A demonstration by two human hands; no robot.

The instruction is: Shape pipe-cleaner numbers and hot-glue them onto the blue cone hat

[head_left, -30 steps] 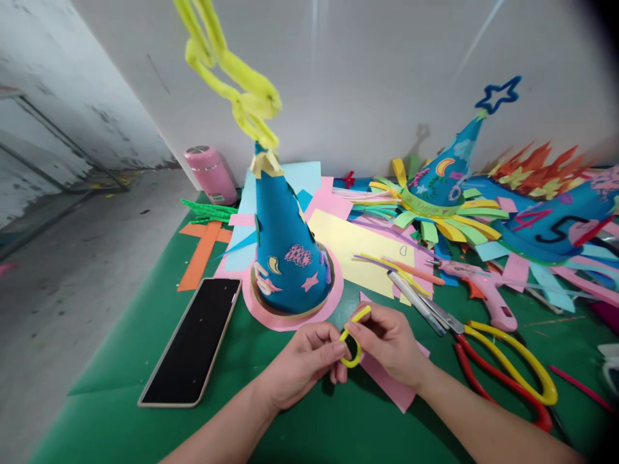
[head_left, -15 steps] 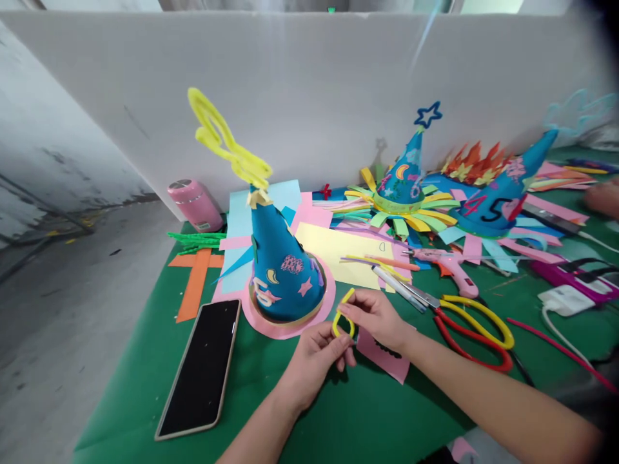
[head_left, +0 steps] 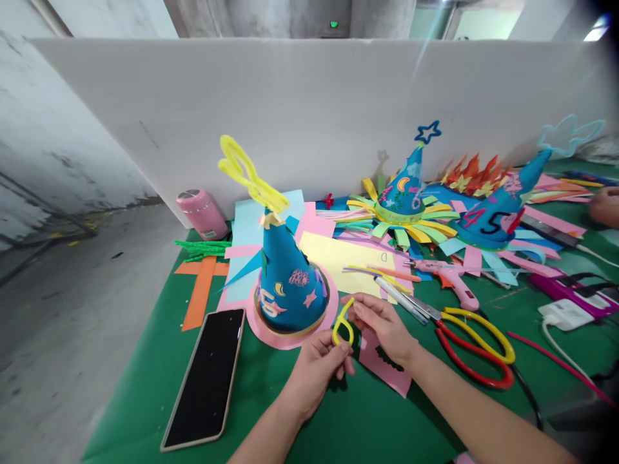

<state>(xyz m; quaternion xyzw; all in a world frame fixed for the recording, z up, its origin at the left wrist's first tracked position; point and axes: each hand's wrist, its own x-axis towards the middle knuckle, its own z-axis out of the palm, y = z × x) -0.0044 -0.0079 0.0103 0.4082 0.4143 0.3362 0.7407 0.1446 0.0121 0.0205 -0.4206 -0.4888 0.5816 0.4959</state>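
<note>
A yellow pipe cleaner [head_left: 335,336], bent into a small loop with a short tail, is held between my two hands just in front of the nearest party hat. My left hand [head_left: 316,367] pinches the bottom of the loop between thumb and fingers. At the tail's upper end, the fingertips of my right hand [head_left: 382,325] close on it. The blue cone hat [head_left: 293,277] stands upright on a pink ring, decorated with stars, a moon and a number, and a large bent yellow pipe cleaner [head_left: 246,171] rises from its tip. Under my right hand lies a pink paper piece [head_left: 387,374] with dark cutouts or marks.
Red-and-yellow-handled scissors [head_left: 476,348], pens [head_left: 401,299] and a pink glue gun [head_left: 449,277] lie right of my hands. A phone [head_left: 206,380] is at left, near a pink bottle [head_left: 202,214]. Farther back stand more decorated hats [head_left: 403,193]; another person's hand [head_left: 604,206] shows at far right.
The view has tilted up slightly. My right fingers have shifted a little away from the loop, so more of the crossing and tail shows; my left hand keeps its pinch.
</note>
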